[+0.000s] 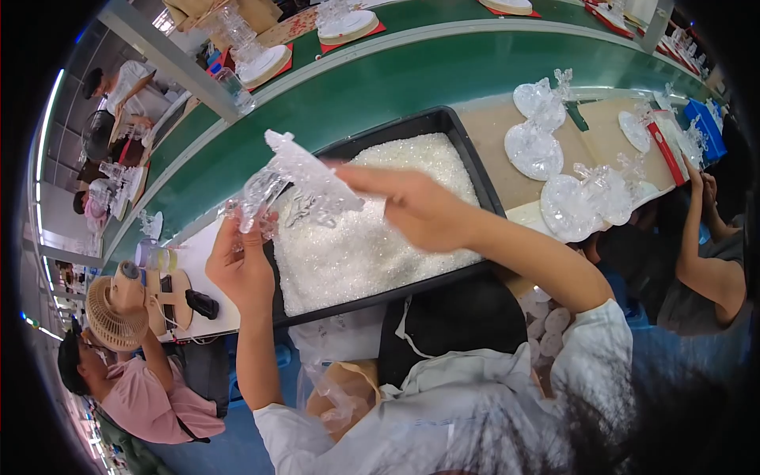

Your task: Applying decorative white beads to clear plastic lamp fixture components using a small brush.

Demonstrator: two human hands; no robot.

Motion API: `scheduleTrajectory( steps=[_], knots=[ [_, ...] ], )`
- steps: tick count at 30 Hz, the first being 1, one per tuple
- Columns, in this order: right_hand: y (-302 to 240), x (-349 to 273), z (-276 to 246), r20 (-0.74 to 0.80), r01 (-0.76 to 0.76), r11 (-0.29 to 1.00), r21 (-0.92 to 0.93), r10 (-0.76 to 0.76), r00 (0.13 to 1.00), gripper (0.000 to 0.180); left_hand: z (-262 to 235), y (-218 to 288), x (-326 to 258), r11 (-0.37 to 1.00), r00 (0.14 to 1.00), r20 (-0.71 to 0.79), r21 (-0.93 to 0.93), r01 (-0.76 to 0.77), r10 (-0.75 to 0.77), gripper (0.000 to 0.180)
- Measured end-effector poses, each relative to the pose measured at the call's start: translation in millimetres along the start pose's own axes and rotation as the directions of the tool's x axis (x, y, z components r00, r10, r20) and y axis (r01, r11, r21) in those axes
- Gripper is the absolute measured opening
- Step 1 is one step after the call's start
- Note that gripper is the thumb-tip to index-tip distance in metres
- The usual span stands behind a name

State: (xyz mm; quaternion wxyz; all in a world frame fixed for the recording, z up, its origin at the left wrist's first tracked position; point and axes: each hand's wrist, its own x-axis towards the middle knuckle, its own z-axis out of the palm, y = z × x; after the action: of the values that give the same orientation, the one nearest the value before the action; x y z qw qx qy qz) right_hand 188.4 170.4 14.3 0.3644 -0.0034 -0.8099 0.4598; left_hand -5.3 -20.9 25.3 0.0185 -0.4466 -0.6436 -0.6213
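A clear plastic ornament with a flat, rough-surfaced base point(305, 178) is tilted on edge over a black tray point(492, 194). My left hand point(241, 265) is closed around the ornament's clear upper part, which its fingers partly hide. My right hand point(419, 206) is at the base's right edge, fingers stretched out and blurred; whether they touch the edge I cannot tell for sure. White glittering granules point(380, 253) fill the tray below both hands.
Several clear ornaments with round bases point(534, 149) stand on the board to the right, near a co-worker's hands point(701, 190). A green conveyor belt point(380, 79) runs behind the tray. At left are a fan point(117, 313), a dark computer mouse-like object point(202, 303) and a seated person.
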Motion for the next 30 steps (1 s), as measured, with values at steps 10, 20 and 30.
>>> scheduleTrajectory(
  steps=[10,20,30],
  knots=[
    [-19,0,-4,0.027,-0.244,0.97,-0.003,0.244,0.969,0.067,2,1,-2,1.0,1.0,-0.008,-0.003,-0.007,0.007,0.029],
    [-18,-3,-4,0.067,0.008,0.983,0.184,-0.021,0.998,0.07,2,-17,-1,0.996,0.994,-0.067,-0.041,-0.085,0.082,0.028],
    [-12,12,-18,0.015,0.031,0.978,0.209,-0.035,0.999,0.076,-5,-21,-3,0.946,0.962,-0.04,0.201,-0.256,0.269,0.026]
  ],
)
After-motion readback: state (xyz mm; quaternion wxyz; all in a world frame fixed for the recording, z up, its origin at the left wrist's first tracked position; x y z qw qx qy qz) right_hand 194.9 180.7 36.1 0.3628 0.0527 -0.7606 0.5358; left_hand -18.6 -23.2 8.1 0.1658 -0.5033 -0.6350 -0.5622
